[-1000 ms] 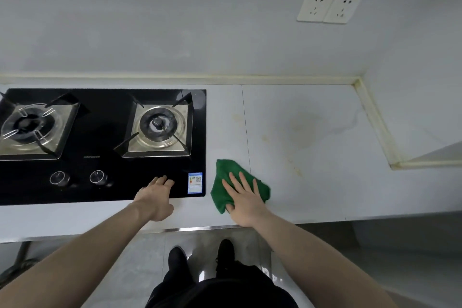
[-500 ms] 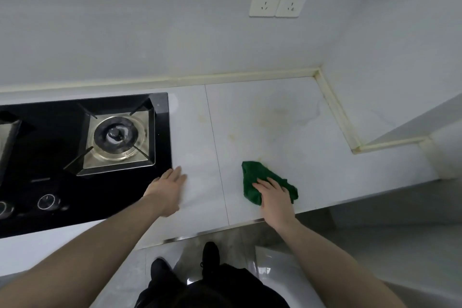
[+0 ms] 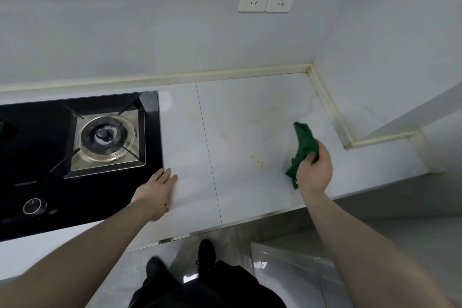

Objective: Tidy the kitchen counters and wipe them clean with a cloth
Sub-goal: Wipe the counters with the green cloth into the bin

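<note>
White counter (image 3: 250,182) w/ black hob (image 3: 37,157) inset.

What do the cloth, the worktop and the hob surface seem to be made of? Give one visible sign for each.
Cloth: soft green fabric, matt; it crumples in the right hand.
Worktop: probably glossy stone or tile, white with faint veins and a straight joint line.
Hob surface: likely black glass, smooth and shiny; its burner tray looks like brushed metal.

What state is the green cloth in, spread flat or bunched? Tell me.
Bunched. The right hand grips the green cloth in curled fingers, and it trails in crumpled folds instead of lying flat on the counter.
</note>
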{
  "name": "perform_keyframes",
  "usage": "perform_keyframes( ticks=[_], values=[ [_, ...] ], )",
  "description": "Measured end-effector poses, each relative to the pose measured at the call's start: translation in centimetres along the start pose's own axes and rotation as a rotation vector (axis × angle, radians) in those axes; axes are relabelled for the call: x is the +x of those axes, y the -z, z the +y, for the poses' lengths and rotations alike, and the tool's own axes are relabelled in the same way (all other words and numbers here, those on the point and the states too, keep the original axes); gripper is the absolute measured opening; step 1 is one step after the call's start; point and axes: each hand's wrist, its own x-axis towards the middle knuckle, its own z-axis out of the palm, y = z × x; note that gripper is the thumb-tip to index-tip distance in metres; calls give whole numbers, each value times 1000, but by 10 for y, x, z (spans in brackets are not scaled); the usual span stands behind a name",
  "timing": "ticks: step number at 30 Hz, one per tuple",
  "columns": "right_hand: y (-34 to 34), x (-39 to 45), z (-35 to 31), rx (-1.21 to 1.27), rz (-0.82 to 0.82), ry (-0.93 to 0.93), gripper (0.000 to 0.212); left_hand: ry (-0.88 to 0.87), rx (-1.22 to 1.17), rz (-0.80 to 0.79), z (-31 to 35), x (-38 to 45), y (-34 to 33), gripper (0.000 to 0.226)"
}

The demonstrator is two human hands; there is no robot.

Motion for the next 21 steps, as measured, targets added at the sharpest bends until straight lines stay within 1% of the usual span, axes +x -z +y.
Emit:
perform_keyframes(
  ticks=[1, 3, 6, 8, 9, 10, 12, 15, 17, 19, 21],
  values=[
    [-3, 8, -1, -9, -13, 13, 41, 1, -3, 4, 0, 0, -1, 98],
    [-15, 25, 4, -94, -132, 74, 41, 3, -7, 5, 1, 0, -3, 99],
    [-40, 35, 23, -312, -449, 120, 44, 8, -5, 6, 1, 1, -4, 99],
    [-57, 28, 33, -548, -670, 86, 49, 19, -8, -3, 3, 3, -4, 98],
    [-63, 22, 35, -640, -744, 66, 52, 23, -9, -10, 4, 3, -4, 98],
    [-67, 17, 37, -692, -773, 65, 54, 26, -11, -13, 5, 4, -3, 97],
    [-71, 9, 35, -715, -753, 86, 54, 33, -12, -23, 6, 3, -3, 97],
    [-74, -7, 28, -679, -734, 123, 48, 27, -23, -37, 6, 3, -2, 96],
    [-81, -31, 25, -645, -746, 191, 43, 17, -43, -48, 5, -1, -2, 95],
    [-88, -55, 22, -558, -720, 253, 38, -1, -85, -66, 2, -7, -2, 94],
    [-87, -67, 13, -406, -631, 216, 35, -24, -149, -50, -4, -22, -5, 90]
  ],
)
